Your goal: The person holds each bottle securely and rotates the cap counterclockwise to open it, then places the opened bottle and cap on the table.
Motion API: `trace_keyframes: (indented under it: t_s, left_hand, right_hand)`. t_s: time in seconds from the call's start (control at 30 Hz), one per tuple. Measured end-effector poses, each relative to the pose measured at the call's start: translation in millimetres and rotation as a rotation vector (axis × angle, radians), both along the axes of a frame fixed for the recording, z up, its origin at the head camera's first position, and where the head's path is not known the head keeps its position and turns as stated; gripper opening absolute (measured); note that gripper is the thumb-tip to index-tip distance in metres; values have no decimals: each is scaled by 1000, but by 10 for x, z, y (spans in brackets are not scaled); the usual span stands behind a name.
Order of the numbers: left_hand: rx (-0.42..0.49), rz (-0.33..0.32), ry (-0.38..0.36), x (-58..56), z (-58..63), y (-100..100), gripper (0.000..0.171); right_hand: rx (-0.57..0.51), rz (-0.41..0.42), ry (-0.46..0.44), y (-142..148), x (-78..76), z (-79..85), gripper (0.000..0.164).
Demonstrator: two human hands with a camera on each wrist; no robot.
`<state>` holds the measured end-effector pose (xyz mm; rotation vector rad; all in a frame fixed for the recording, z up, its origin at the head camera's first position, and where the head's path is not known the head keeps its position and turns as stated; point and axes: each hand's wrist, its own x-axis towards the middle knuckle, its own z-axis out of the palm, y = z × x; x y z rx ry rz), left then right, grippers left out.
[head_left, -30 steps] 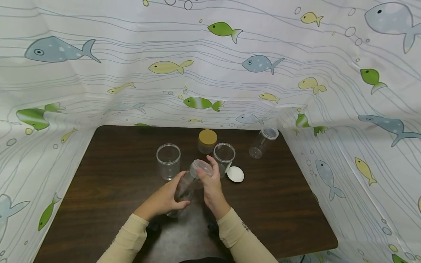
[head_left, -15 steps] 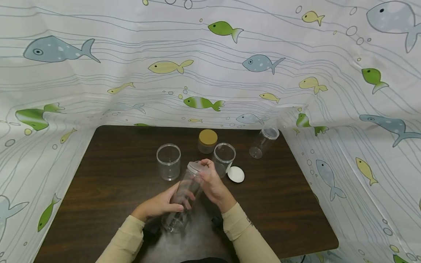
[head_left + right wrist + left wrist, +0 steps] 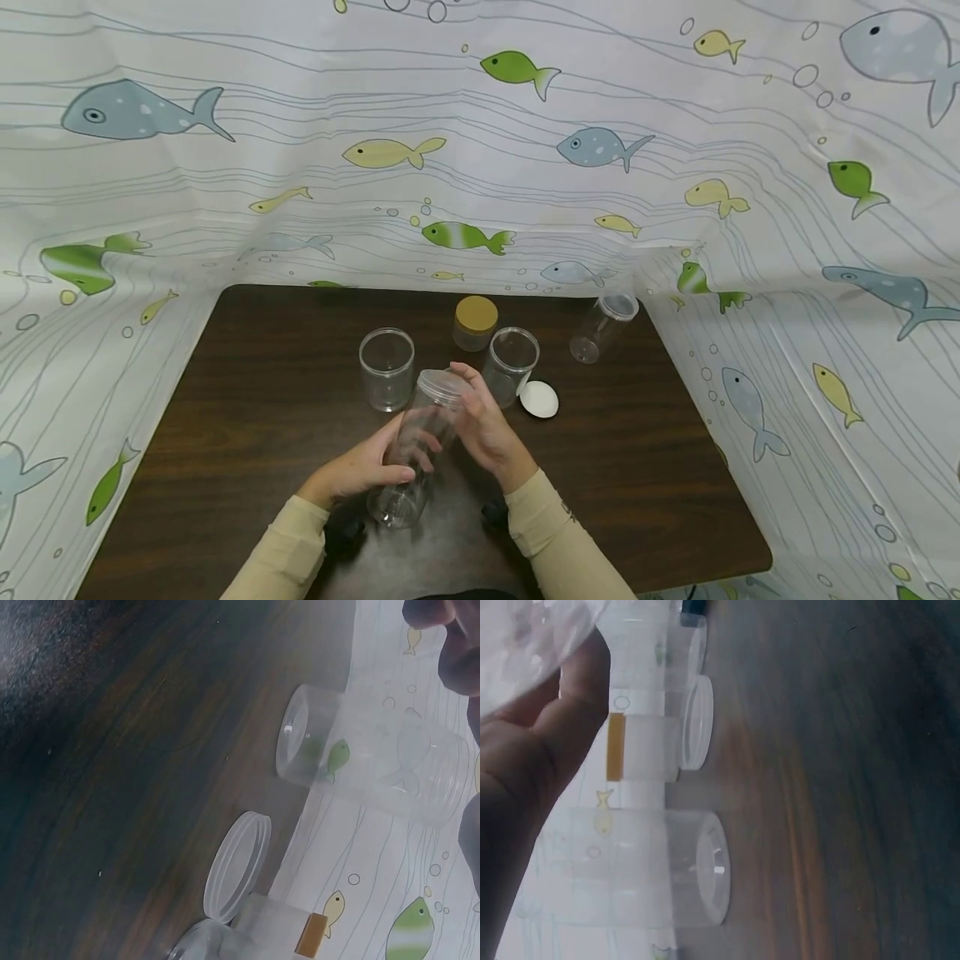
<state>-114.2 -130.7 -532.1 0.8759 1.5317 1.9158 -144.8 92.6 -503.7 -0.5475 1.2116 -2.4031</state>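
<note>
A tall clear plastic jar [image 3: 397, 504] is held tilted in front of the person, its top leaning away and to the right. The left hand [image 3: 356, 468] grips the jar's body, with some fingers seen through the clear wall. On the jar's mouth sits a translucent screw lid [image 3: 437, 385]. The right hand [image 3: 486, 429] holds this lid at its right side, fingers around the rim. In the left wrist view the left hand [image 3: 547, 739] shows beside part of the held jar [image 3: 525, 645]. Only fingertips of the right hand [image 3: 457, 652] show in the right wrist view.
Behind the hands stand an uncapped clear jar [image 3: 387, 387], a short jar with a gold lid [image 3: 476, 315] and another uncapped jar [image 3: 513, 354]. A white lid [image 3: 539, 400] leans near that last jar. A tall capped jar [image 3: 600, 329] stands at the back right of the table [image 3: 637, 492].
The jar's base has swung towards the person, and its lid has shifted slightly left. The right hand has moved from over the lid's top to its right side.
</note>
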Motion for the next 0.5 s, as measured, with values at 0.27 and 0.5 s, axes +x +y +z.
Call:
trace_keyframes:
  t_s: [0.27,0.5]
  left_hand:
    - [-120,127,57,3,10,-14,80]
    - [-249,204,113,17,2,-3,84]
  right_hand:
    - [7,-27,76,-34,14,20,88]
    - [272,-207,104,-73,23,87,124]
